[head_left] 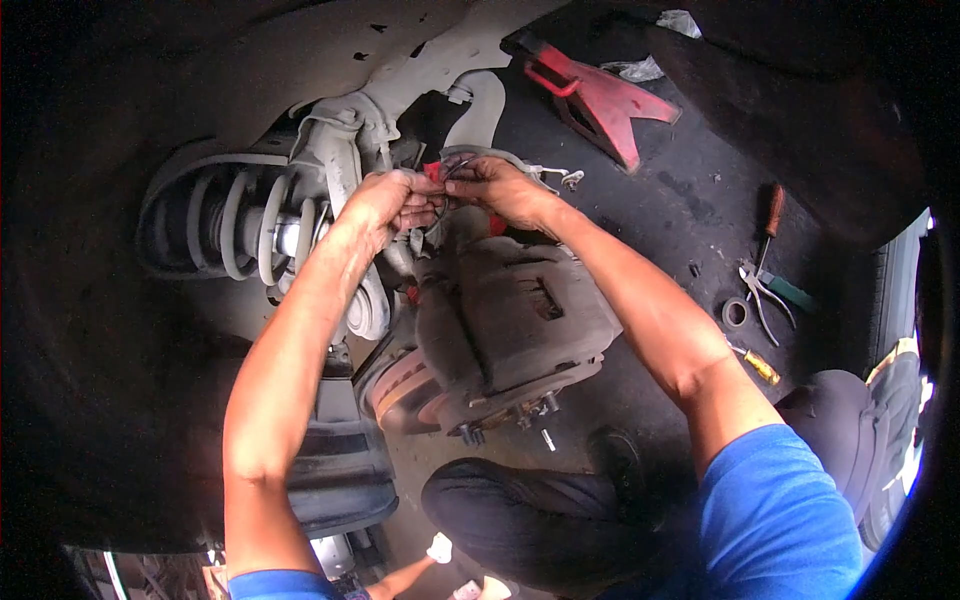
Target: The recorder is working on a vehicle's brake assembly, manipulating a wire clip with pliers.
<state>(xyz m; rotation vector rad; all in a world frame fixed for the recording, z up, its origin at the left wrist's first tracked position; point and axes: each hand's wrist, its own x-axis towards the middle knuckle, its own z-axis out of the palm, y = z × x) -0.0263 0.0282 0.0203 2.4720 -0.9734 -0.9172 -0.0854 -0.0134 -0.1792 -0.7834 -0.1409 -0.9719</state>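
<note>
My left hand (396,203) and my right hand (497,190) meet behind the brake caliper (520,320). The fingers of both are pinched together on a thin dark cable (442,212). A small red piece (432,171) shows between the fingertips; whether it is tape or a sleeve I cannot tell. Below the caliper, the rusty edge of the brake disc (400,388) and several wheel studs stick out. A dusty control arm (335,150) rises just left of my hands, and the coil spring (240,225) lies beyond my left forearm.
A red jack stand (610,105) stands at the far right. On the dark floor lie a wooden-handled screwdriver (774,212), pliers (765,295), a tape roll (735,313) and a yellow-handled screwdriver (762,368). The wheel arch curves overhead. Another person's arm (408,574) shows at the bottom edge.
</note>
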